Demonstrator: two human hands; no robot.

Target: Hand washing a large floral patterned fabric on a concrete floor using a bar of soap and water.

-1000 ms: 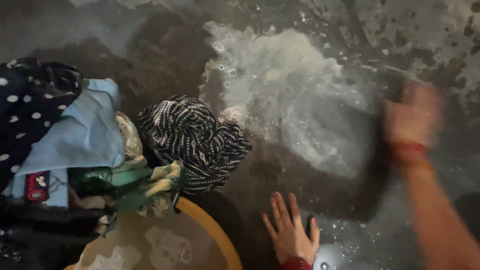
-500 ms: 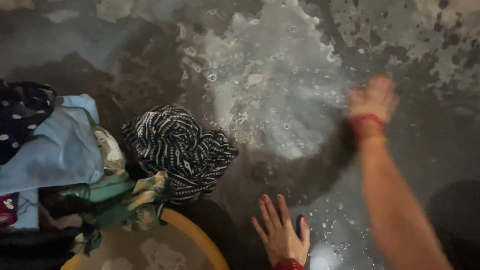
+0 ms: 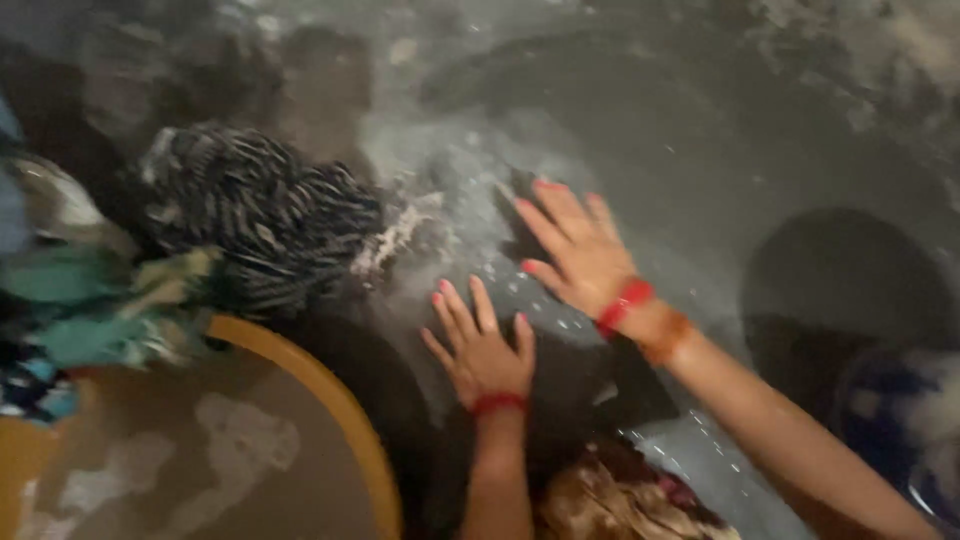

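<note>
- Both hands lie flat with fingers spread, gripping nothing: the right hand [image 3: 575,250] presses its palm on a dark wet cloth [image 3: 590,385] spread on the floor, and the left hand [image 3: 483,350] presses the same cloth just beside it, nearer the person.
- Wet grey floor [image 3: 700,130] fills most of the view, with pale suds [image 3: 420,225] just left of the right hand's fingertips.
- A yellow-rimmed tub [image 3: 330,390] of murky water sits at lower left.
- A striped black-and-white garment [image 3: 260,220] is heaped above the tub's rim, left of the suds.
- Green and blue clothes [image 3: 80,300] lie bunched at the left edge, blurred.
</note>
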